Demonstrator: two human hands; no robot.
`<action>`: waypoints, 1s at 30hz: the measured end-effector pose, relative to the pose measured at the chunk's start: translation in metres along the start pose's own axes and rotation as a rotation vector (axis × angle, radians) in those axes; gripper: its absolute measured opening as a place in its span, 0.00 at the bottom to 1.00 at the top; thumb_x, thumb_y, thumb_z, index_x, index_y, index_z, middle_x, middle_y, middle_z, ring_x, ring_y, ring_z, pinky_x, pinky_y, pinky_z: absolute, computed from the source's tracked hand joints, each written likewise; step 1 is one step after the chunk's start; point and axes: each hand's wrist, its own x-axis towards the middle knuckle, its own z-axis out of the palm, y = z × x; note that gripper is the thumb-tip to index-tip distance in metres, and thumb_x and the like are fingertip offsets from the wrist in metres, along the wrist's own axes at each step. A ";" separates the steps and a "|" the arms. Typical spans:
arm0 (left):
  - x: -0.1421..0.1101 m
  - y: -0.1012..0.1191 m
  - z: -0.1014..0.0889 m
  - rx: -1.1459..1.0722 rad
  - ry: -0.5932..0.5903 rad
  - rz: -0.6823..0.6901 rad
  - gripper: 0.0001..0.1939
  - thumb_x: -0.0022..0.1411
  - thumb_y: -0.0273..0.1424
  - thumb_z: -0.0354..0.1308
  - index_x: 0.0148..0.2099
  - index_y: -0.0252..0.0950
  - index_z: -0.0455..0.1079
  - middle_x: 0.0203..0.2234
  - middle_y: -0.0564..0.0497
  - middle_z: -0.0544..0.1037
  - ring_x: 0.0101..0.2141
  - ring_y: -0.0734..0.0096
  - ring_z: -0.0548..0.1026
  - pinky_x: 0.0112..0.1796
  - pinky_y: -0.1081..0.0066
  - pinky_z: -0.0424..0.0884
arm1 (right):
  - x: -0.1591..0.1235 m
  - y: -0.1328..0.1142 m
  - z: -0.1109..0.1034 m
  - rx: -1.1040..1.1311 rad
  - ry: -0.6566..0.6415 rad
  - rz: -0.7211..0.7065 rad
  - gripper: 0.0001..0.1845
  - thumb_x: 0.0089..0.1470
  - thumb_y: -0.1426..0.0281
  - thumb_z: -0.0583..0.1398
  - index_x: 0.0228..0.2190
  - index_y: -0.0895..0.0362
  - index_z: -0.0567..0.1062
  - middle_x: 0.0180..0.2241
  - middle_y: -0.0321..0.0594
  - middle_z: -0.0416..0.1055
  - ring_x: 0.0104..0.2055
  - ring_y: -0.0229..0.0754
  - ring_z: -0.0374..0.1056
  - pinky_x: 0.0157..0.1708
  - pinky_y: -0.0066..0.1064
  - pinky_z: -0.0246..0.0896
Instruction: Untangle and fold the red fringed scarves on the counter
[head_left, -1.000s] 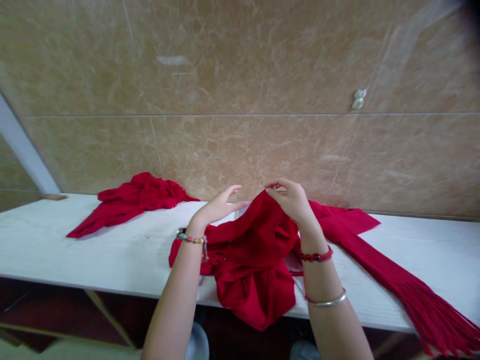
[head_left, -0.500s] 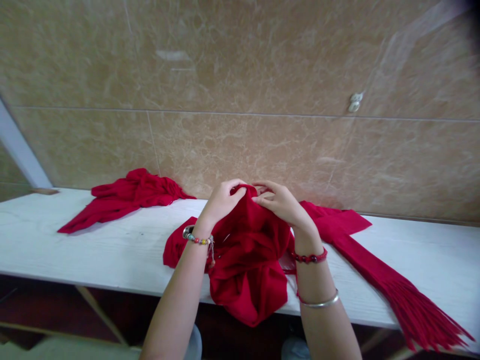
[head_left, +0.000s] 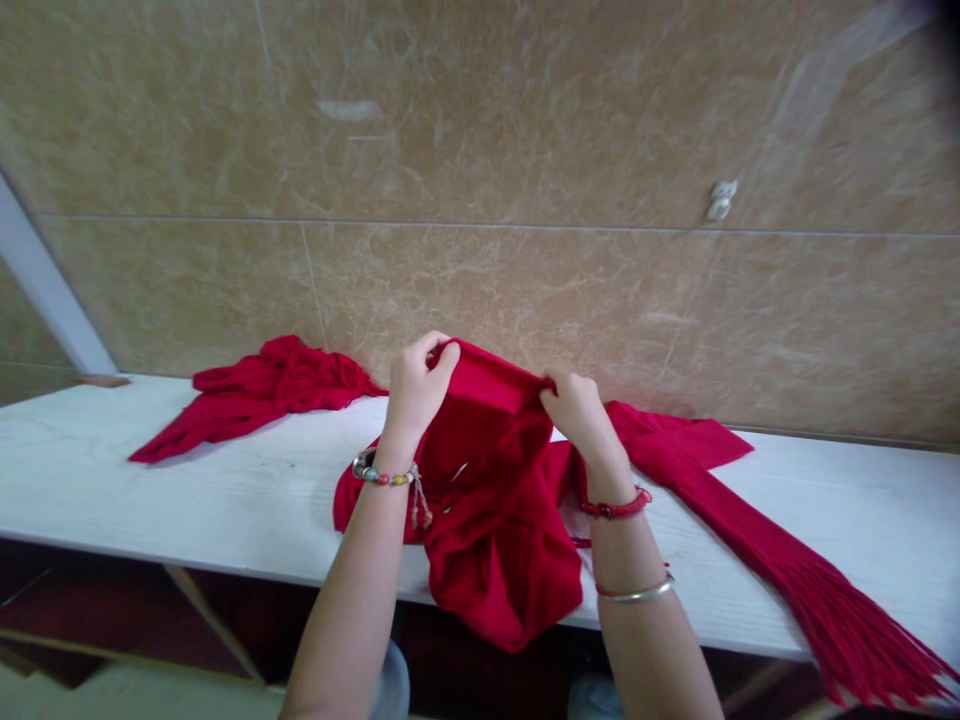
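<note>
A red scarf (head_left: 495, 500) lies bunched on the white table (head_left: 225, 500), part of it drooping over the near edge. My left hand (head_left: 415, 385) and my right hand (head_left: 574, 410) each pinch its upper edge, stretching a short span of cloth taut between them above the table. The scarf's long tail (head_left: 772, 560) runs off to the right and ends in a fringe (head_left: 870, 650) hanging past the table's edge. Both wrists wear bead bracelets.
A second crumpled red scarf (head_left: 262, 395) lies at the back left of the table. A brown marbled tile wall (head_left: 525, 200) rises right behind the table, with a small white fitting (head_left: 718, 198) on it. A white slanted bar (head_left: 41, 280) stands far left.
My left hand was open and off the cloth; it came in, gripped the scarf beside the right hand, and the two hands have since pulled apart, spreading the edge.
</note>
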 end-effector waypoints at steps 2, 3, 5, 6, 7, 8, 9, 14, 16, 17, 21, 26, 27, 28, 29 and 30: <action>-0.001 0.006 -0.004 -0.009 0.036 0.012 0.09 0.58 0.31 0.47 0.29 0.35 0.65 0.24 0.54 0.71 0.28 0.74 0.69 0.31 0.76 0.63 | 0.003 0.005 0.005 0.004 0.128 0.029 0.14 0.41 0.80 0.49 0.26 0.56 0.72 0.27 0.45 0.72 0.32 0.45 0.66 0.32 0.31 0.56; -0.001 0.010 -0.006 -0.009 0.053 0.017 0.09 0.58 0.31 0.47 0.29 0.36 0.65 0.24 0.55 0.71 0.28 0.75 0.68 0.31 0.77 0.63 | 0.004 0.008 0.007 0.019 0.182 0.040 0.14 0.41 0.81 0.49 0.27 0.57 0.71 0.29 0.46 0.71 0.33 0.45 0.65 0.33 0.32 0.56; -0.002 0.017 -0.011 0.001 0.087 0.023 0.09 0.58 0.31 0.47 0.28 0.36 0.64 0.23 0.55 0.70 0.27 0.75 0.68 0.30 0.77 0.63 | 0.006 0.013 0.009 0.068 0.259 0.063 0.13 0.40 0.80 0.49 0.26 0.57 0.70 0.30 0.47 0.70 0.33 0.45 0.65 0.34 0.32 0.57; -0.002 0.020 -0.012 0.007 0.102 0.026 0.09 0.58 0.31 0.47 0.28 0.36 0.64 0.22 0.56 0.70 0.27 0.75 0.67 0.29 0.78 0.63 | 0.007 0.015 0.010 0.104 0.272 0.077 0.12 0.39 0.80 0.49 0.25 0.57 0.69 0.30 0.46 0.69 0.32 0.44 0.65 0.35 0.33 0.57; -0.002 0.022 -0.014 0.011 0.111 0.026 0.09 0.58 0.31 0.46 0.28 0.36 0.63 0.22 0.56 0.69 0.27 0.75 0.67 0.29 0.78 0.63 | 0.008 0.017 0.011 0.153 0.269 0.091 0.10 0.39 0.79 0.50 0.24 0.57 0.68 0.29 0.45 0.69 0.31 0.43 0.64 0.35 0.33 0.57; -0.001 0.022 -0.015 0.016 0.114 0.024 0.09 0.59 0.31 0.46 0.28 0.36 0.64 0.22 0.56 0.69 0.27 0.75 0.67 0.29 0.78 0.63 | 0.009 0.018 0.012 0.213 0.255 0.103 0.09 0.39 0.78 0.50 0.24 0.56 0.67 0.28 0.43 0.68 0.30 0.42 0.64 0.34 0.33 0.57; -0.001 0.020 -0.014 0.023 0.110 0.018 0.10 0.59 0.31 0.46 0.28 0.36 0.64 0.22 0.55 0.70 0.27 0.75 0.68 0.29 0.78 0.63 | 0.010 0.019 0.013 0.283 0.235 0.113 0.08 0.40 0.77 0.51 0.24 0.55 0.67 0.27 0.41 0.68 0.28 0.41 0.64 0.34 0.32 0.57; 0.001 -0.011 -0.007 0.236 0.054 -0.094 0.07 0.56 0.28 0.47 0.31 0.35 0.67 0.26 0.51 0.74 0.30 0.70 0.71 0.33 0.74 0.64 | 0.012 0.016 0.014 0.703 0.203 0.172 0.04 0.43 0.71 0.51 0.27 0.54 0.63 0.22 0.33 0.63 0.25 0.37 0.61 0.26 0.28 0.55; 0.001 -0.027 -0.007 0.341 0.079 -0.152 0.07 0.56 0.27 0.48 0.32 0.35 0.68 0.26 0.49 0.74 0.31 0.67 0.72 0.34 0.72 0.64 | 0.012 0.015 0.009 0.824 0.278 0.224 0.06 0.44 0.70 0.52 0.29 0.53 0.62 0.21 0.31 0.61 0.23 0.35 0.59 0.24 0.26 0.53; 0.001 -0.033 -0.008 0.369 0.091 -0.169 0.07 0.56 0.28 0.48 0.32 0.35 0.68 0.26 0.48 0.74 0.31 0.66 0.72 0.34 0.71 0.64 | 0.012 0.016 0.005 0.860 0.327 0.247 0.07 0.44 0.70 0.52 0.30 0.53 0.61 0.21 0.31 0.60 0.21 0.35 0.58 0.23 0.26 0.51; 0.003 -0.039 -0.010 0.390 0.093 -0.130 0.08 0.59 0.28 0.47 0.34 0.35 0.68 0.29 0.47 0.74 0.34 0.65 0.72 0.37 0.69 0.65 | 0.010 0.020 -0.009 0.880 0.394 0.184 0.10 0.48 0.67 0.54 0.35 0.52 0.62 0.17 0.28 0.55 0.16 0.33 0.51 0.18 0.26 0.46; -0.003 -0.025 0.008 0.293 -0.131 -0.051 0.11 0.58 0.28 0.51 0.44 0.35 0.66 0.42 0.43 0.71 0.44 0.63 0.69 0.46 0.65 0.62 | 0.007 0.014 0.000 0.867 0.164 0.033 0.11 0.46 0.63 0.57 0.33 0.53 0.66 0.16 0.29 0.58 0.16 0.33 0.51 0.16 0.25 0.44; -0.006 -0.023 0.014 0.206 -0.260 -0.035 0.15 0.57 0.31 0.53 0.48 0.35 0.65 0.45 0.43 0.70 0.46 0.63 0.68 0.46 0.65 0.62 | 0.006 0.010 0.003 0.853 0.130 0.022 0.11 0.46 0.62 0.58 0.32 0.54 0.67 0.17 0.29 0.59 0.16 0.33 0.52 0.17 0.25 0.44; -0.009 -0.020 0.020 0.099 -0.396 -0.023 0.20 0.56 0.33 0.55 0.51 0.36 0.62 0.47 0.43 0.69 0.47 0.63 0.67 0.47 0.66 0.62 | 0.006 0.007 0.005 0.834 0.114 0.010 0.12 0.46 0.61 0.58 0.32 0.54 0.67 0.17 0.29 0.60 0.17 0.33 0.53 0.17 0.25 0.45; -0.012 -0.018 0.025 -0.012 -0.524 -0.015 0.23 0.56 0.35 0.56 0.53 0.37 0.60 0.48 0.44 0.68 0.47 0.64 0.67 0.46 0.67 0.63 | 0.005 0.003 0.007 0.811 0.112 -0.001 0.12 0.45 0.61 0.58 0.32 0.54 0.67 0.17 0.30 0.61 0.17 0.33 0.54 0.18 0.25 0.46; -0.015 -0.016 0.030 -0.117 -0.628 -0.012 0.24 0.56 0.36 0.56 0.54 0.37 0.59 0.47 0.44 0.69 0.46 0.65 0.68 0.46 0.68 0.63 | 0.005 0.000 0.008 0.787 0.121 -0.014 0.12 0.46 0.61 0.58 0.32 0.54 0.68 0.17 0.30 0.61 0.18 0.33 0.55 0.19 0.26 0.47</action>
